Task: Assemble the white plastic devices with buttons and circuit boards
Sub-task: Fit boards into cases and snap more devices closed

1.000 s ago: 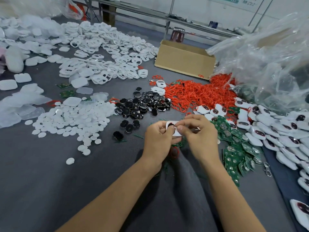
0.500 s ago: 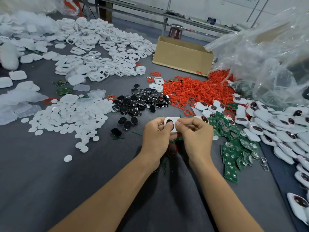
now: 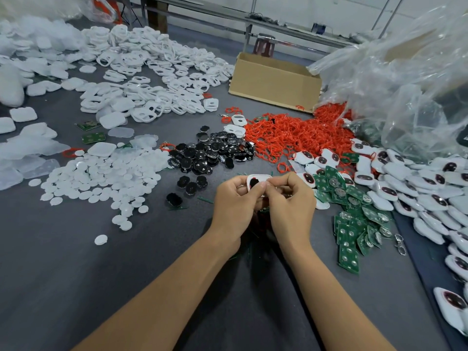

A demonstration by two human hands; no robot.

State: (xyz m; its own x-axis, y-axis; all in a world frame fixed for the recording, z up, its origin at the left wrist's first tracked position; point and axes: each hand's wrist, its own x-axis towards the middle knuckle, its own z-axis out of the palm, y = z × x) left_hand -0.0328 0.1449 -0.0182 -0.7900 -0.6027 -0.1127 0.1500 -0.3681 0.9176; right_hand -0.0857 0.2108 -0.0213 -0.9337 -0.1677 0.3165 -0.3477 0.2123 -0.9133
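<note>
Both hands hold one white plastic shell with a black button in it, just above the grey table. My left hand grips its left side with the thumb on the black button. My right hand pinches its right side, thumb tip against the left thumb. Black buttons lie in a heap just beyond the hands. Green circuit boards are piled to the right. Red rings form a heap behind. Part-built white devices with dark buttons spread along the right.
White round discs cover the left middle of the table. White frames are heaped at the back left. A cardboard box stands at the back, and a clear plastic bag bulges at the right.
Both hands stay closed on the same white shell at the same spot on the table, with only slight finger shifts. The camera view has tilted a little.
</note>
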